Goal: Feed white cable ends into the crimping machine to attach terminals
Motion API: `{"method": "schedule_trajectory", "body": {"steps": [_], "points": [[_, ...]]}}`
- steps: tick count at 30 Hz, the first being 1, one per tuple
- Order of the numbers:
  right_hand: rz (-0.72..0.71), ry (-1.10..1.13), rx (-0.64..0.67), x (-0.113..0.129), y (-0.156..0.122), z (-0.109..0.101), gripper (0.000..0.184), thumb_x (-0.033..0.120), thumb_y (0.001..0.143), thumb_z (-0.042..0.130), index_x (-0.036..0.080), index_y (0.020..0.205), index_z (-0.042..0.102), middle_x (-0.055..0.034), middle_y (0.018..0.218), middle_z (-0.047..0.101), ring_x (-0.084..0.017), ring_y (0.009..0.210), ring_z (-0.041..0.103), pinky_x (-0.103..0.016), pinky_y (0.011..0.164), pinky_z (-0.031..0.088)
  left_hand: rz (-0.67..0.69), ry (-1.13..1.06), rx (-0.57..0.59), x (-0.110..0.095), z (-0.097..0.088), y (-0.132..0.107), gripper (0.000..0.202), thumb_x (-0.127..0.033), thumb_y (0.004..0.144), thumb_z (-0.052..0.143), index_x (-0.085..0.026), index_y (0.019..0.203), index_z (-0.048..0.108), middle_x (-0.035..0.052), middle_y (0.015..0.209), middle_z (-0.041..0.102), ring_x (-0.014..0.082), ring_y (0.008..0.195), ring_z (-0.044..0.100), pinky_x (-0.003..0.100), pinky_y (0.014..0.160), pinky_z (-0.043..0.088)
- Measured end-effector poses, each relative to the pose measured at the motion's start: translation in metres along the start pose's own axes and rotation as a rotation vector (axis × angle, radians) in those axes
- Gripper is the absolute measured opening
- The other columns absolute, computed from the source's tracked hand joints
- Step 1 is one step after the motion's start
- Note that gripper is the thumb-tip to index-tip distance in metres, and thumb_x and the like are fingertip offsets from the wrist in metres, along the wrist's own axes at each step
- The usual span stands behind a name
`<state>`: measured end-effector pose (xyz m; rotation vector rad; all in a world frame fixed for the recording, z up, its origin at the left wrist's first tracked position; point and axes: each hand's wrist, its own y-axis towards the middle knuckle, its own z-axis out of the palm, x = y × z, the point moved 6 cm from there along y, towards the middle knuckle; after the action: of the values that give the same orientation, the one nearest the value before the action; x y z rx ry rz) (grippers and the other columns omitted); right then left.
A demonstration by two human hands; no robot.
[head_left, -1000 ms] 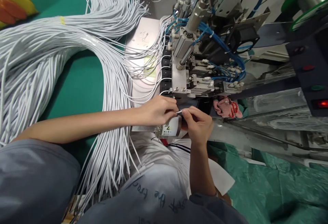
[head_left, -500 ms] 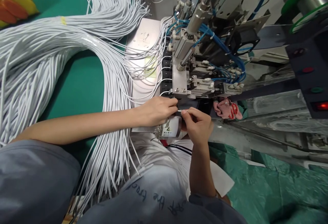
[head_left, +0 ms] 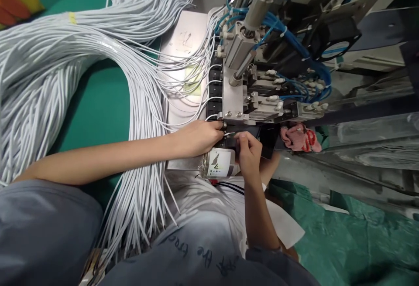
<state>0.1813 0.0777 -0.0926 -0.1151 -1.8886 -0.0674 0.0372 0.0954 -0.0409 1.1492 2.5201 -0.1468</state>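
My left hand [head_left: 196, 138] is closed around a white cable [head_left: 227, 134] just below the machine's front clamps. From its fingertips the stripped end of the cable sticks out, showing thin dark inner wires [head_left: 232, 133]. My right hand [head_left: 250, 148] pinches at the tips of these wires with thumb and forefinger. Beneath the hands stands a clear container with a white label [head_left: 220, 162]. Above them is a metal machine [head_left: 233, 98] with a row of black cable slots [head_left: 215, 90], several white cables running into them.
A large bundle of white cables [head_left: 144, 103] lies over the green table [head_left: 98, 98] on the left. Blue air tubes [head_left: 294, 44] and cylinders crowd the upper right. A pink cloth [head_left: 299, 137] lies right of my hands. Green sheeting [head_left: 353, 233] covers the lower right.
My right hand has shifted slightly up, its fingers now at the thin inner wires, which have come into view. My left hand stays nearly in place. The camera view has shifted a little.
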Motion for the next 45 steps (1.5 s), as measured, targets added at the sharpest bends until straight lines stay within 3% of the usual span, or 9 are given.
{"method": "schedule_trajectory", "body": {"steps": [6, 11, 17, 28, 39, 45], "points": [[0.082, 0.228, 0.138, -0.012, 0.003, 0.018, 0.03, 0.045, 0.085, 0.053, 0.02, 0.068, 0.046, 0.0067, 0.053, 0.035, -0.008, 0.047, 0.032, -0.023, 0.045, 0.026, -0.017, 0.032, 0.053, 0.0, 0.004, 0.001, 0.028, -0.016, 0.09, 0.041, -0.01, 0.086, 0.067, 0.0077, 0.082, 0.061, 0.0112, 0.056, 0.056, 0.023, 0.048, 0.04], [0.095, 0.227, 0.174, -0.013, 0.003, 0.02, 0.032, 0.046, 0.085, 0.052, 0.02, 0.068, 0.046, 0.0075, 0.052, 0.033, -0.008, 0.046, 0.029, -0.023, 0.046, 0.025, -0.003, 0.093, 0.028, -0.001, 0.005, -0.001, 0.029, -0.012, 0.086, 0.042, -0.014, 0.104, 0.065, 0.006, 0.084, 0.062, 0.0119, 0.054, 0.056, 0.024, 0.044, 0.036], [0.093, 0.295, 0.201, -0.015, 0.004, 0.02, 0.029, 0.039, 0.086, 0.053, 0.02, 0.067, 0.046, 0.0076, 0.053, 0.032, -0.008, 0.047, 0.028, -0.023, 0.047, 0.026, 0.039, 0.204, 0.017, -0.005, 0.005, -0.003, 0.035, -0.008, 0.083, 0.042, -0.014, 0.111, 0.062, 0.0064, 0.087, 0.061, 0.0113, 0.055, 0.056, 0.024, 0.043, 0.033], [0.028, 0.164, 0.197, -0.012, 0.003, 0.016, 0.028, 0.037, 0.09, 0.048, 0.02, 0.068, 0.045, 0.0055, 0.056, 0.039, -0.009, 0.051, 0.034, -0.025, 0.051, 0.029, 0.055, 0.243, 0.018, -0.005, 0.004, -0.003, 0.036, -0.007, 0.084, 0.04, -0.014, 0.111, 0.062, 0.0064, 0.091, 0.062, 0.0143, 0.061, 0.06, 0.026, 0.043, 0.037], [-0.039, 0.065, 0.222, -0.013, 0.005, 0.018, 0.026, 0.038, 0.092, 0.044, 0.02, 0.073, 0.046, 0.0042, 0.061, 0.042, -0.01, 0.056, 0.039, -0.025, 0.055, 0.031, 0.068, 0.269, 0.016, -0.004, 0.004, -0.004, 0.031, -0.01, 0.086, 0.045, -0.014, 0.111, 0.062, 0.0056, 0.087, 0.06, 0.0115, 0.057, 0.057, 0.025, 0.041, 0.03], [-0.078, -0.001, 0.173, -0.017, 0.008, 0.019, 0.032, 0.041, 0.092, 0.042, 0.02, 0.068, 0.044, 0.005, 0.058, 0.036, -0.01, 0.053, 0.032, -0.026, 0.052, 0.027, 0.066, 0.29, 0.032, -0.004, 0.007, -0.004, 0.03, -0.012, 0.086, 0.047, -0.015, 0.112, 0.061, 0.0052, 0.088, 0.06, 0.0121, 0.058, 0.058, 0.025, 0.041, 0.027]]}}
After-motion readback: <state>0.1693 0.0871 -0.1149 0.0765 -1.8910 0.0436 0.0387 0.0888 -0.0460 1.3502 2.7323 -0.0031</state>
